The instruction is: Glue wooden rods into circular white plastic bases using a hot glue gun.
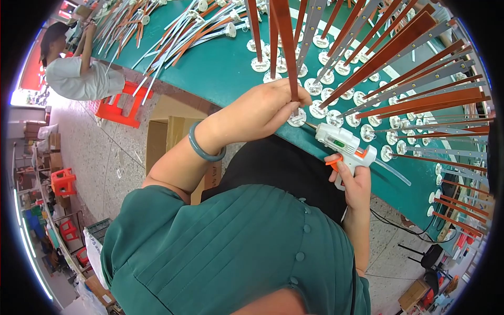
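Note:
My left hand [278, 107] is closed round the lower end of an upright brown strip [286, 50], just above its round white base [297, 117]. A white hot glue gun [338, 142] with an orange trigger is gripped in my right hand [352, 181]. Its nozzle points left and comes close to that base; whether it touches, I cannot tell. A clear glue stick [394, 173] sticks out of the gun's back. Around and beyond my hands stand many more strips on round white bases, some brown and some grey with small LEDs.
The green tabletop [199, 86] carries heaps of loose strips [184, 39] at the far left. An open cardboard box [157, 139] stands on the floor beside me. Another person [79, 73] works at the table's left, by a red stool [123, 105]. Black cables [401, 223] hang at the right edge.

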`<state>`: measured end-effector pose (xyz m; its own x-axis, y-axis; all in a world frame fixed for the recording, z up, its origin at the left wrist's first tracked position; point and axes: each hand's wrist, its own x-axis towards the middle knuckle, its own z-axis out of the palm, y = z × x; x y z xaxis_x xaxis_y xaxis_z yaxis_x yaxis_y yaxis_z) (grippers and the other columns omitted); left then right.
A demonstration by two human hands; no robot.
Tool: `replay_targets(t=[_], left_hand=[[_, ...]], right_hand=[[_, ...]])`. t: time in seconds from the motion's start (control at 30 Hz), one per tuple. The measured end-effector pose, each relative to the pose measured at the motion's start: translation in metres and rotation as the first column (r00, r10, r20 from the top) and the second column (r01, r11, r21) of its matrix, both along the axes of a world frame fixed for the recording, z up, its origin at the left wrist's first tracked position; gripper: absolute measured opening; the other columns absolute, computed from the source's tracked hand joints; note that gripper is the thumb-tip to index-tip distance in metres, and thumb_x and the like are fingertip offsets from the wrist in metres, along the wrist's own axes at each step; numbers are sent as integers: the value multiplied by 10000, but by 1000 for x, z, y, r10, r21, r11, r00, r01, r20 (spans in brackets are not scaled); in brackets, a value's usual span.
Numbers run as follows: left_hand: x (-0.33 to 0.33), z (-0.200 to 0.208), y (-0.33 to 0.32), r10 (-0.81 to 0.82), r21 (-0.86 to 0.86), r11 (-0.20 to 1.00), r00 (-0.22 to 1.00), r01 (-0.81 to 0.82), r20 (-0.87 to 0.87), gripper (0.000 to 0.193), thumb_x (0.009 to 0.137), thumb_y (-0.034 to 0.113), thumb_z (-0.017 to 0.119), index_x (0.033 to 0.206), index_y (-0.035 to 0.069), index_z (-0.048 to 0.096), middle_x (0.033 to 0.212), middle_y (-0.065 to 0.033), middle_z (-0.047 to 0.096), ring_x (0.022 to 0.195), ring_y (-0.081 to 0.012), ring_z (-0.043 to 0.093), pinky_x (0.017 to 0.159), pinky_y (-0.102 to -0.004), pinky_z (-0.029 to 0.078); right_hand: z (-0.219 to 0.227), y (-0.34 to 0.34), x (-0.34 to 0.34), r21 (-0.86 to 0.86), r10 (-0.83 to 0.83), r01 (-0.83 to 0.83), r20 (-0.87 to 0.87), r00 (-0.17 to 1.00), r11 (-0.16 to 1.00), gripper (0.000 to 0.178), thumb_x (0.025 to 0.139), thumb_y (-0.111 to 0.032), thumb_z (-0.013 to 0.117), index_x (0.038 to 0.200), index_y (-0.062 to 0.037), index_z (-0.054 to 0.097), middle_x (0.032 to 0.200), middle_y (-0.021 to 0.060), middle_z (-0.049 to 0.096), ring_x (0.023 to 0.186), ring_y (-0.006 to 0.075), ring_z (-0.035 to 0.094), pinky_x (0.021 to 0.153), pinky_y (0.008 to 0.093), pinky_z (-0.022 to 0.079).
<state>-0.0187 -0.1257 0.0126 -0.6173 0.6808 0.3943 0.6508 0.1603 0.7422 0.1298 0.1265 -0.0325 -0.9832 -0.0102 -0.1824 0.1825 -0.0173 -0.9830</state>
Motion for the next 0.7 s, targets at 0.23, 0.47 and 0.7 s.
replay_targets(t=[0.23, 0.47, 0.7], left_hand=[[2, -1, 9, 20, -36, 999, 990, -25, -140, 198, 872, -33, 627, 1064, 10, 644, 960, -135, 671, 877, -311, 667, 766, -368, 531], [1, -2, 8, 2, -6, 1000, 990, -3, -138, 203, 843, -56, 649, 1031, 20, 657, 931, -126, 673, 856, -304, 670, 739, -363, 532], [2, -1, 8, -6, 25, 1000, 993, 9, -117, 152, 856, 0, 620, 1005, 7, 654, 885, -128, 633, 850, -330, 623, 744, -399, 516]], right_hand=[[2, -6, -3, 87, 6, -5, -12, 1000, 996, 244, 953, -95, 583, 1144, 55, 602, 975, 113, 707, 634, 86, 563, 571, 224, 440], [3, -13, -10, 174, 11, -5, -29, 1000, 985, 222, 951, -104, 599, 1100, 60, 620, 949, 110, 705, 612, 82, 548, 556, 226, 438], [5, -16, -13, 186, -13, 21, -44, 999, 982, 211, 949, -110, 603, 1069, 63, 616, 852, 86, 673, 604, 89, 548, 549, 237, 432]])
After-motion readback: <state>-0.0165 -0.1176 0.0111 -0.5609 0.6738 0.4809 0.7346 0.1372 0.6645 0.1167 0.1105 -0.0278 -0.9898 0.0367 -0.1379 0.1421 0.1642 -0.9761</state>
